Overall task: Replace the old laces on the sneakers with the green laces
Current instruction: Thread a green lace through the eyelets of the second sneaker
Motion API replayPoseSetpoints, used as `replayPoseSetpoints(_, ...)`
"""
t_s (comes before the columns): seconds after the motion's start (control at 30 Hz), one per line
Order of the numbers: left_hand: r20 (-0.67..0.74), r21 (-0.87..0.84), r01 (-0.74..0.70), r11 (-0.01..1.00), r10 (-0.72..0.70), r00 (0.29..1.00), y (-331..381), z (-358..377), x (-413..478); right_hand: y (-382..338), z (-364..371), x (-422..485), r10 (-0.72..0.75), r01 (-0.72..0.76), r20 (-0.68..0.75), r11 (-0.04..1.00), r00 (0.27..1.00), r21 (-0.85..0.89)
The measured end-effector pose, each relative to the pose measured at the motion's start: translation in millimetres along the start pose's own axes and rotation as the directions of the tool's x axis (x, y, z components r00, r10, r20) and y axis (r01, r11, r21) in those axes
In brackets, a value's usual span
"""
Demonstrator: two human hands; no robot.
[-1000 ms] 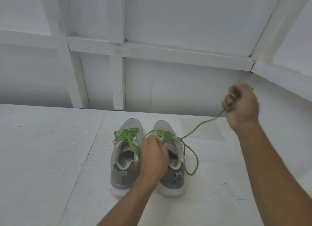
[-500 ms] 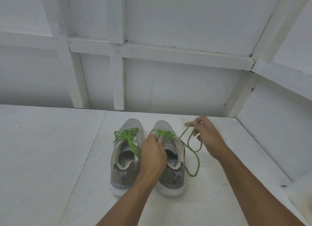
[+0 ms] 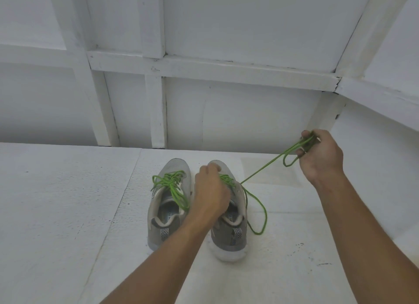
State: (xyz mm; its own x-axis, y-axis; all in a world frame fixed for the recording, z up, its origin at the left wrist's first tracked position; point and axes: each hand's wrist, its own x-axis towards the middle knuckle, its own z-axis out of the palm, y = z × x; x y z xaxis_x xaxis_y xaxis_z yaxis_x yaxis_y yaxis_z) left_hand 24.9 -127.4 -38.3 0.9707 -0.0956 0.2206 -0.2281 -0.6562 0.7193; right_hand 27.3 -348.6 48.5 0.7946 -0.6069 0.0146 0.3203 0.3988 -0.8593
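Two grey sneakers from the head camera, set close side by side on the white worktop [image 3: 68, 201], toes toward the wall: left sneaker [image 3: 167, 215] and right sneaker [image 3: 235, 238]. Found the green lace [image 3: 260, 169] crossed over the right sneaker's front eyelets, one strand running taut up and rightward off the shoe, a slack loop lying on the worktop just beside the shoe's outer side. Found the left sneaker already threaded with a second green lace [image 3: 172, 185], ends loose across the opening. Saw no old laces in view.

Judged the green lace light, soft and limp, a round cord, perhaps a little slick: likely to follow any pull, sag once let go, and twist easily. Reckoned the best hold near the tip for threading, or wrapped in the fingers for pulling through. Judged the sneaker light enough to slide under a pull, so worth pinning down.

Found the left hand [image 3: 210, 192] laid over the right sneaker's front, fingers curled down, gripping the shoe at the lacing; could not tell whether the lace itself was pinched too. Found the right hand [image 3: 322, 158] raised well to the right, fingers closed round a bunched loop of the green lace, holding the strand taut.
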Motion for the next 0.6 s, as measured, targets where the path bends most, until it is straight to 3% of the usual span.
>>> replayPoseSetpoints(0.07, 0.112, 0.059, -0.113, 0.992, 0.106, 0.988, 13.5, -2.7, 17.5, -1.8, -0.9, -0.7, -0.002, 0.002, 0.009, 1.0, 1.0, 0.009)
replayPoseSetpoints(0.13, 0.327, 0.146, -0.242, 0.959, 0.184, 0.927, 26.7, -1.0, 35.4, 0.0, -0.9, -3.5, 0.03, -0.031, 0.052, 0.999, 0.998, 0.02)
replayPoseSetpoints(0.2, 0.565, 0.263, -0.364, 0.894, 0.163, 0.809, 35.1, 3.4, 48.9, 6.5, -0.6, -8.5, 0.083, -0.087, 0.109, 0.996, 0.991, 0.033)
replayPoseSetpoints(0.27, 0.68, 0.382, -0.449, 0.808, 0.083, 0.728, 38.6, 7.4, 57.2, 17.9, -2.1, -14.4, 0.128, -0.134, 0.129, 0.991, 0.983, 0.032)
replayPoseSetpoints(0.4, 0.692, 0.436, -0.478, 0.762, 0.055, 0.72, 42.0, 6.8, 62.5, 50.9, -14.1, -27.5, 0.214, -0.209, 0.115, 0.977, 0.97, -0.048)
replayPoseSetpoints(0.5, 0.681, 0.343, -0.398, 0.851, 0.066, 0.729, 40.5, 3.8, 64.1, 73.5, -23.2, -34.1, 0.257, -0.246, 0.092, 0.962, 0.962, -0.118)
replayPoseSetpoints(0.6, 0.615, 0.173, -0.189, 0.967, 0.044, 0.787, 34.1, 2.5, 65.8, 90.6, -29.8, -34.1, 0.271, -0.266, 0.043, 0.959, 0.962, -0.095)
